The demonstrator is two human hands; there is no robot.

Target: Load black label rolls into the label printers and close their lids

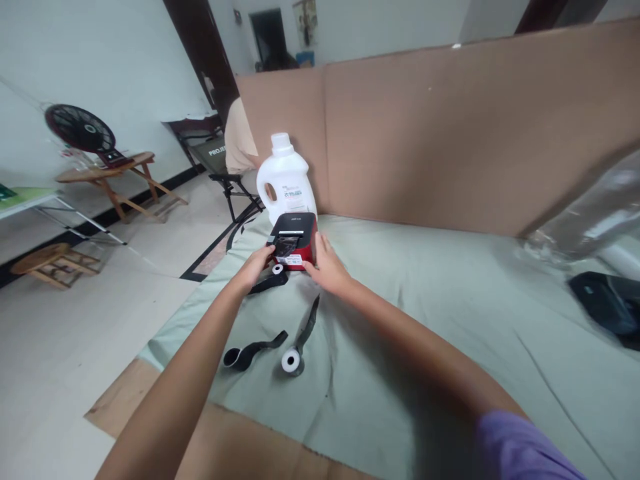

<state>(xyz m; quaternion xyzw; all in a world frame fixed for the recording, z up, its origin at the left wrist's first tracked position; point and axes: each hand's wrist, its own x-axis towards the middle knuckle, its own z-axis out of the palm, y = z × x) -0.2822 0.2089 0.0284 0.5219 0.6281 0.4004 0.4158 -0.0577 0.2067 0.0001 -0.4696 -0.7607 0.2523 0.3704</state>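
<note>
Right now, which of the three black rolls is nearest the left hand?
The far roll, beside the left hand, in front of the red-and-black device. The near-left roll and near-right roll lie closer to the camera.

Black fan (83,128) on wooden table (79,176); low stool (43,259); dark chair (210,157); cardboard panel (400,133) behind white jug (290,177).

Three black strips (270,283) (253,354) (307,328), one jug (289,175)

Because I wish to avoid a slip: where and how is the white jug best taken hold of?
Probably by the loop handle, coming from the picture's left: the white jug stands upright, the handle's opening lies on that side, and the black-and-red device is before its lower front.
</note>
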